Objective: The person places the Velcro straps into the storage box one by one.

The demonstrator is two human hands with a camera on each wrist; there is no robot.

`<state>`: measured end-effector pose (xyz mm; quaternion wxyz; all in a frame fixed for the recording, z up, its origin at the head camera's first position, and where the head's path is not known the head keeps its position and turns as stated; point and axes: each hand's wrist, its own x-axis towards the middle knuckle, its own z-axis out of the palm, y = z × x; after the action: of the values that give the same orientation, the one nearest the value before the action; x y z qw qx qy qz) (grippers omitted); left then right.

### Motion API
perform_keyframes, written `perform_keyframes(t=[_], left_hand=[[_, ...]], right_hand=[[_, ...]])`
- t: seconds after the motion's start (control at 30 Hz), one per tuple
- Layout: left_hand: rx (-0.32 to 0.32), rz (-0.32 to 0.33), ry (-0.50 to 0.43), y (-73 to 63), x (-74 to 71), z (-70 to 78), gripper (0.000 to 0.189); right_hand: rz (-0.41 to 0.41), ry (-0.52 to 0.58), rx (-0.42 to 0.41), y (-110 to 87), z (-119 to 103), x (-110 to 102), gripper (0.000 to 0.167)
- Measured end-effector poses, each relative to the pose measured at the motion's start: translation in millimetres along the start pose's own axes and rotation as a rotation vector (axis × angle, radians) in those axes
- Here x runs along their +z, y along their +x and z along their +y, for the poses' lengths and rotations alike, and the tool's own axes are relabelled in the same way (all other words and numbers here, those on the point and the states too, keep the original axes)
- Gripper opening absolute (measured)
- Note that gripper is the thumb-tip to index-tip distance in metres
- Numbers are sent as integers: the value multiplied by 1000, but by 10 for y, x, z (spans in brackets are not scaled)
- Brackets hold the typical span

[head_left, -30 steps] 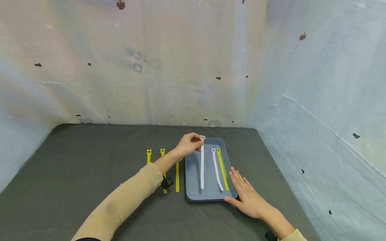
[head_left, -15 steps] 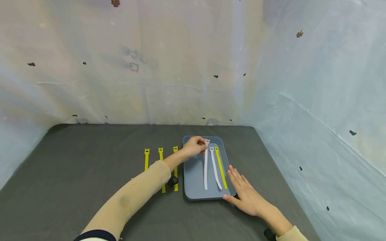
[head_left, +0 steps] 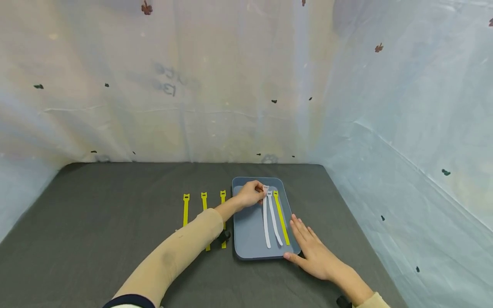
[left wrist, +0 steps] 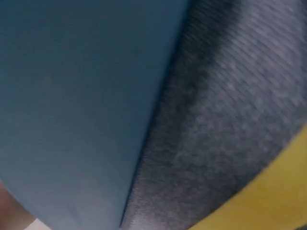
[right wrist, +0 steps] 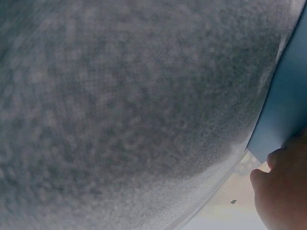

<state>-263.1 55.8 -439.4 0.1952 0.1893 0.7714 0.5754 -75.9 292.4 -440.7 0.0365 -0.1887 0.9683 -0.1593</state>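
In the head view my left hand (head_left: 249, 195) pinches the slotted head of a white hook-and-loop cable tie (head_left: 266, 226). The tie's strip hangs down over the blue-grey tray (head_left: 246, 241); whether its tail touches the bottom I cannot tell. Close on its right, a second white cable tie (head_left: 275, 221) and a yellow cable tie (head_left: 283, 222) lie in the tray. My right hand (head_left: 313, 255) has its fingers straight against the tray's right side near the front corner. Both wrist views catch the tray's side, the left (left wrist: 86, 110) and the right (right wrist: 285, 105).
Left of the tray, three yellow cable ties (head_left: 186, 209) lie in a row on the dark grey cloth (head_left: 127, 214), partly covered by my left forearm. Pale plastic sheeting (head_left: 215, 107) rises behind the table and along the right.
My left hand has moved right and lower over the tray with the white cable tie, bringing it beside the other white one. The right hand has stayed at the tray's edge.
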Motion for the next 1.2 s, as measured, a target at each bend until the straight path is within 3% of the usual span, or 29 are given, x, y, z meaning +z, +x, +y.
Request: perform_keyframes(t=[0.33, 0.67, 0.93, 1.2], left_hand=[[43, 28, 112, 56, 5, -88, 19], [85, 53, 345, 108, 15, -86, 19], [113, 63, 423, 111, 12, -104, 23], [95, 81, 484, 138, 20, -134, 30]], right_hand=[[-3, -5, 3, 1, 15, -9, 97], [6, -7, -2, 8, 22, -6, 97], [-1, -2, -1, -9, 13, -13, 97], [1, 1, -1, -20, 7, -28, 97]])
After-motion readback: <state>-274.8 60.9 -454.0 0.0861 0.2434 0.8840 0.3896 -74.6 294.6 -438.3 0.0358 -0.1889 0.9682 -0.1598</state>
